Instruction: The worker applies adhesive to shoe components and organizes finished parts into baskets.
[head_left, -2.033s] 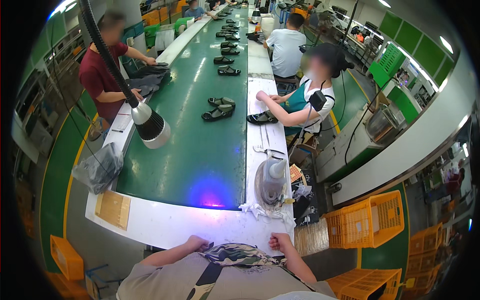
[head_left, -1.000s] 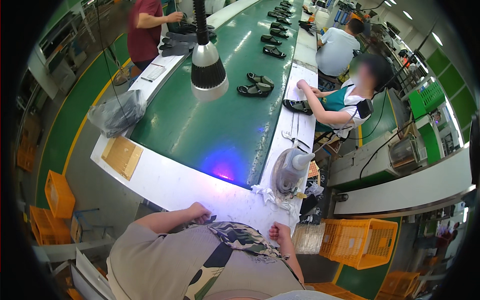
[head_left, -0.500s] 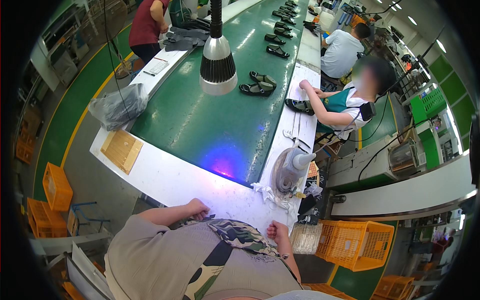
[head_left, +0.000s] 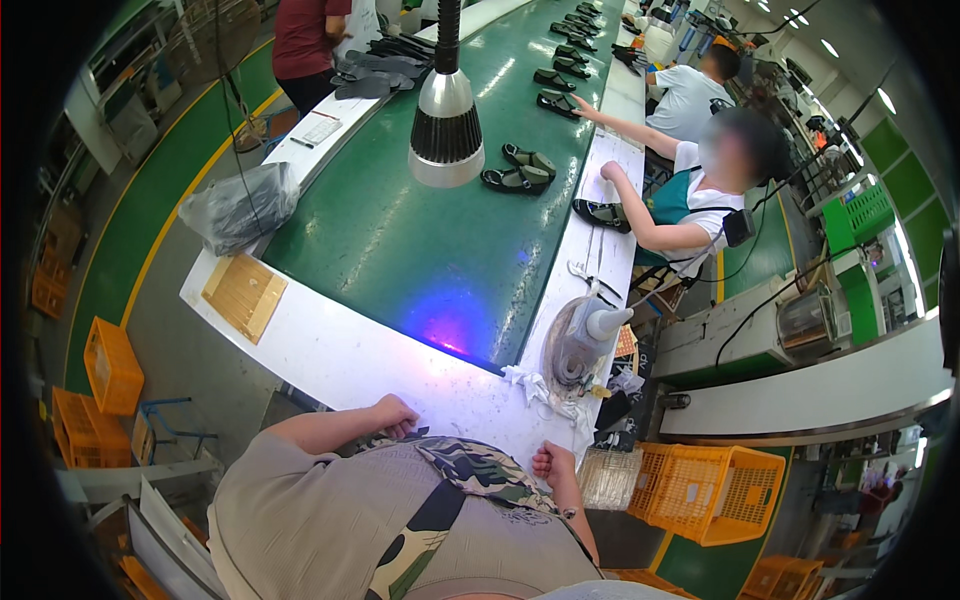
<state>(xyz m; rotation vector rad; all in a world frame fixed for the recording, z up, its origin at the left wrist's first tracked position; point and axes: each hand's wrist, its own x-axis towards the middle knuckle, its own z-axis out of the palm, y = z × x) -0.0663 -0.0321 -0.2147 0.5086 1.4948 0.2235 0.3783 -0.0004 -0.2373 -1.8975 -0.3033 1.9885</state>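
Observation:
Curled into a loose fist, my left hand (head_left: 397, 414) rests at the near edge of the white table rim (head_left: 340, 345), beside a short dark strap at my camouflage apron (head_left: 478, 466). My right hand (head_left: 554, 464) is also closed, at the same edge farther right; nothing shows in its curled fingers. Ahead lies a green conveyor belt (head_left: 400, 250), lit by a blue-violet spot at its near end. A pair of black strappy shoes (head_left: 517, 180) stands on the belt, out of reach of both hands.
A lamp (head_left: 446, 130) hangs over the belt. A squeeze bottle (head_left: 590, 330) and crumpled white tissue (head_left: 530, 384) sit right; a grey plastic bag (head_left: 240, 208) and wooden board (head_left: 244, 298) left. Orange crates (head_left: 708, 492) stand by my right. A co-worker (head_left: 690, 200) sits along the belt.
The seated co-worker has stretched an arm out to a shoe farther up the belt. The person at the far left has shifted, with something pale at the hands. My hands stay in place.

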